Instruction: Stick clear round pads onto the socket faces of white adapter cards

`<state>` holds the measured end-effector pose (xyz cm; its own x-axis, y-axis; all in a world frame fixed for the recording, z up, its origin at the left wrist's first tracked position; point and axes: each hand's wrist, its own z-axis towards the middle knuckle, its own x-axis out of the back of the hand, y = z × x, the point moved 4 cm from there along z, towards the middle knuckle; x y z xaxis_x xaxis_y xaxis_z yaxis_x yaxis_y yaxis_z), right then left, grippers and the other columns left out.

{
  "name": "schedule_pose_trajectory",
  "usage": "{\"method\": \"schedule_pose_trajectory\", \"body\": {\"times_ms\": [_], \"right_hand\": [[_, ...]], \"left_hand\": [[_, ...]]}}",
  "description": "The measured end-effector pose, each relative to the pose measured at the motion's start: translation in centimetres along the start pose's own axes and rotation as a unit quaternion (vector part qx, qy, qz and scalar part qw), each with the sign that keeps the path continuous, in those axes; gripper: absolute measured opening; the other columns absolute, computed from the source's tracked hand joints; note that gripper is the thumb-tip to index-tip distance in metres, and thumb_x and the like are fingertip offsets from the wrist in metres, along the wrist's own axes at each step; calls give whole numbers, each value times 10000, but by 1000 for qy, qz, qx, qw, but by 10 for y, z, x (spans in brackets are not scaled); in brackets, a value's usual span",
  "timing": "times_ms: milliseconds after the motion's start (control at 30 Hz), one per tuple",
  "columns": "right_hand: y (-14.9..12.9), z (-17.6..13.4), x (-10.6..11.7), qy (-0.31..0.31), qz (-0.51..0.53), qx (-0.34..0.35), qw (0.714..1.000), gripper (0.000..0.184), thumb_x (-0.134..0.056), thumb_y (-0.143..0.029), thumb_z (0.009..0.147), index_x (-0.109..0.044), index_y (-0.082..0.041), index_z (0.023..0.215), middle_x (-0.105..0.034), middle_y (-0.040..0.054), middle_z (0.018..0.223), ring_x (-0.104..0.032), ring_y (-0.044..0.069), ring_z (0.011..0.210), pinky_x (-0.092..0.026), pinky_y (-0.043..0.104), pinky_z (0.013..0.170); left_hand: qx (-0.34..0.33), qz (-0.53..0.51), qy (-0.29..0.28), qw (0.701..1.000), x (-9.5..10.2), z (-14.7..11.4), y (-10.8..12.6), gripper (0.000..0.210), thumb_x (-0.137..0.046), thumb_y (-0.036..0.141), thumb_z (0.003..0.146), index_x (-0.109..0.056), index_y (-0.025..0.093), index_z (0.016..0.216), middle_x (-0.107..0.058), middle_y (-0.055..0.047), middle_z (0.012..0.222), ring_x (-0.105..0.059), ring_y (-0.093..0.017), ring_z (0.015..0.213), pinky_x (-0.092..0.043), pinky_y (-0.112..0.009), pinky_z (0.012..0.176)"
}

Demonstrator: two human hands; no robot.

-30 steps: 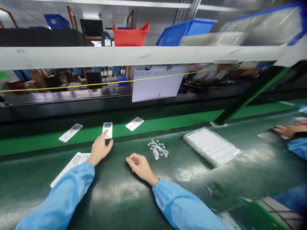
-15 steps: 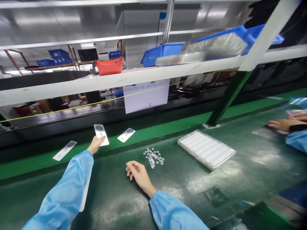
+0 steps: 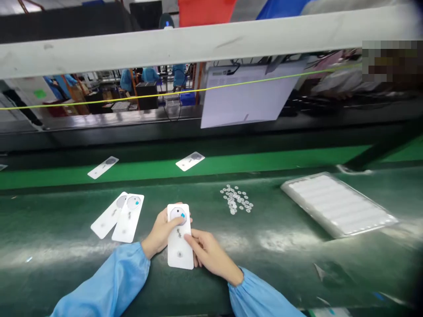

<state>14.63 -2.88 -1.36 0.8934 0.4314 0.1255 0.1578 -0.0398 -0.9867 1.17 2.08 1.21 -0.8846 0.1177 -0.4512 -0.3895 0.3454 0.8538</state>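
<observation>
A white rectangular card point(image 3: 180, 259), rounded at the corners and shaped like a phone back, is held upright between my hands. It bears a grey circle with a blue dot, and small dark printing lower down. My left hand point(image 3: 161, 233) grips its upper left side, the thumb lying over the circle. At the right edge, my right hand point(image 3: 211, 253) pinches it between thumb and fingers. Two similar overlapping cards point(image 3: 127, 226) lie on the green table to the left. A scatter of small whitish rings point(image 3: 234, 200) lies to the right, beyond my right hand.
On the raised green strip behind lie more cards, one at the left point(image 3: 103, 167) and one near the middle point(image 3: 190, 161). A clear-wrapped white tray point(image 3: 340, 204) rests at the right. A white shelf beam point(image 3: 165, 46) and a yellow-green cord point(image 3: 132, 97) cross ahead.
My left hand has come back from the green strip with a card. My right hand, holding nothing before, now grips that card's edge. The view has tilted downward.
</observation>
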Motion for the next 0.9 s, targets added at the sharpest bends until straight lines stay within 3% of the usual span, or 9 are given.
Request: {"method": "schedule_pose_trajectory", "body": {"times_ms": [67,100,167,233,333,533,667,800,900], "right_hand": [[-3,-1,1,16,-22,5,1000,453,-464,-588,1003,-602,-189,841,-613,-4,562,-581,143,441,-400,226,388],[-6,-1,4,53,-36,18,998,423,-476,-566,1005,-626,-190,880,-643,15,613,-608,156,482,-429,237,404],[-16,-5,13,181,-84,71,977,344,-505,-498,1009,-666,-195,999,-707,69,779,-667,189,619,-514,271,487],[-27,-10,20,283,-160,143,935,274,-510,-402,1018,-688,-210,1099,-723,108,936,-694,218,764,-573,314,620],[-37,-8,17,271,-282,214,895,288,-468,-269,1031,-707,-235,1189,-709,118,1042,-699,231,879,-589,345,744],[-33,0,14,241,-432,230,838,391,-389,-174,1039,-701,-235,1266,-719,111,1060,-710,209,874,-587,305,677],[-32,0,15,237,-428,215,845,295,-455,-245,1044,-725,-230,1162,-726,104,1043,-716,216,868,-588,308,697],[-32,6,15,244,-368,179,879,257,-451,-279,1042,-705,-241,1034,-710,95,1013,-698,217,858,-567,316,727],[-32,15,15,258,-288,148,910,262,-441,-344,1035,-664,-230,960,-673,100,982,-667,225,867,-547,327,739]], "left_hand": [[-5,7,15,1000,2,1,-5,534,-896,314,643,-633,145,1076,-751,-90,899,-728,-237,824,-546,-319,735],[-8,18,25,1000,3,0,-7,474,-889,328,646,-641,142,1005,-744,-77,854,-716,-219,772,-541,-305,699],[-14,46,42,998,4,-1,-8,377,-864,337,663,-646,141,901,-718,-44,779,-675,-176,678,-515,-269,628],[-23,76,47,996,2,-3,-7,310,-836,322,687,-660,142,868,-690,-15,738,-633,-147,627,-483,-242,585],[-35,94,33,994,-2,-6,-5,254,-806,305,728,-693,141,886,-685,-12,743,-624,-145,655,-477,-236,604],[-66,112,30,991,-3,-10,-3,315,-788,347,788,-734,140,1020,-748,-75,919,-681,-217,857,-517,-285,743],[-77,138,15,987,1,-8,-5,326,-701,331,843,-734,153,1114,-757,-97,1083,-681,-248,990,-509,-319,866],[-74,131,-2,989,5,-5,-7,302,-570,307,892,-757,158,1076,-767,-79,1070,-677,-259,1029,-495,-325,897],[-82,134,-5,988,6,-5,-7,313,-570,311,888,-760,160,1087,-761,-72,1108,-661,-266,1095,-478,-322,942]]}}
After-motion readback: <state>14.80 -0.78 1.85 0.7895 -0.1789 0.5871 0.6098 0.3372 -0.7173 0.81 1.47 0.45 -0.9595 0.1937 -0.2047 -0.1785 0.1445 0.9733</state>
